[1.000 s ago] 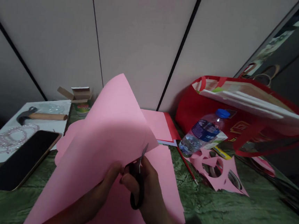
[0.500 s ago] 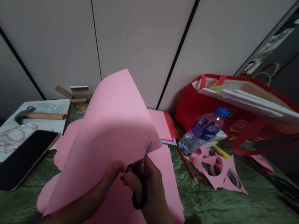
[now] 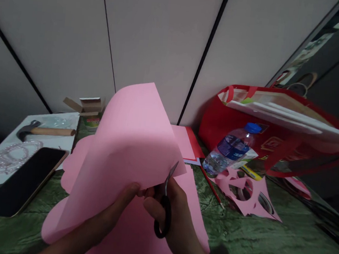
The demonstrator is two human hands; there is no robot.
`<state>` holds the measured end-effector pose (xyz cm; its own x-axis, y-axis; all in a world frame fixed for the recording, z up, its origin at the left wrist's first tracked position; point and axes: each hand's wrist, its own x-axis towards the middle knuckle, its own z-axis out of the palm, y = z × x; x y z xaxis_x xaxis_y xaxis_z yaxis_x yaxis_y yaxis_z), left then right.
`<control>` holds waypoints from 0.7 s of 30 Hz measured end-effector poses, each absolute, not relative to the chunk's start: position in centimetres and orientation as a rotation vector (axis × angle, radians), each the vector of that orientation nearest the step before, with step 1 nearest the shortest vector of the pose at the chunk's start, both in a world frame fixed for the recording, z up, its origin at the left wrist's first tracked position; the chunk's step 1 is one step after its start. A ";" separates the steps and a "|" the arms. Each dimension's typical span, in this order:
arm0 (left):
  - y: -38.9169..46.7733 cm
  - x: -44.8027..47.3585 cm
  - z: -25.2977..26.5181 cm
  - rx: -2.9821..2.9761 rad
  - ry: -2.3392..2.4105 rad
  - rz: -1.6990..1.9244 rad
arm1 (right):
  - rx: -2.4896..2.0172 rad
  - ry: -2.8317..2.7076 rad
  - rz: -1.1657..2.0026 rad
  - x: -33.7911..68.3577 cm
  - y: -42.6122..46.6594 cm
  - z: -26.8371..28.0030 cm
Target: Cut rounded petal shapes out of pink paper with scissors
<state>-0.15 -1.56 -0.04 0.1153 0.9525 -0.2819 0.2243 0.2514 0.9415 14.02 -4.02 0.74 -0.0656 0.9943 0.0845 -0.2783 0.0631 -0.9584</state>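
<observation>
A large sheet of pink paper (image 3: 132, 139) curls upward in front of me. Its near edge is pinched by my left hand (image 3: 127, 196), thumb on top and the other fingers hidden behind the sheet. In my right hand (image 3: 176, 206) is a pair of black-handled scissors (image 3: 166, 215), fingers through the loops. The blades point up and away at the lower right edge of the sheet, and one blade shows in front of the paper. Beneath lie more pink sheets (image 3: 193, 212), and scalloped pink cut-outs (image 3: 76, 160) stick out at the left.
On the left are a phone (image 3: 24, 181), a hammer (image 3: 50, 131) and clear beaded strands (image 3: 9, 158). To the right stand a water bottle (image 3: 229, 150) and a red bag (image 3: 218, 115), near a red pencil (image 3: 213, 188) and pink paper scraps (image 3: 249, 193). A wall closes off the back.
The scissors and my right hand have shifted slightly right. The curled sheet's top corner has also moved right and a little down. My left hand keeps its pinch.
</observation>
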 end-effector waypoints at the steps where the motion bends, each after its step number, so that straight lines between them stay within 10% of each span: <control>1: -1.4 -0.3 -0.3 1.186 1.370 0.748 | -0.916 -1.076 1.333 14.0 -4.0 0.6; 21: -1.2 -0.5 -0.5 1.153 1.559 0.672 | -0.938 -1.063 1.287 14.1 -3.8 1.2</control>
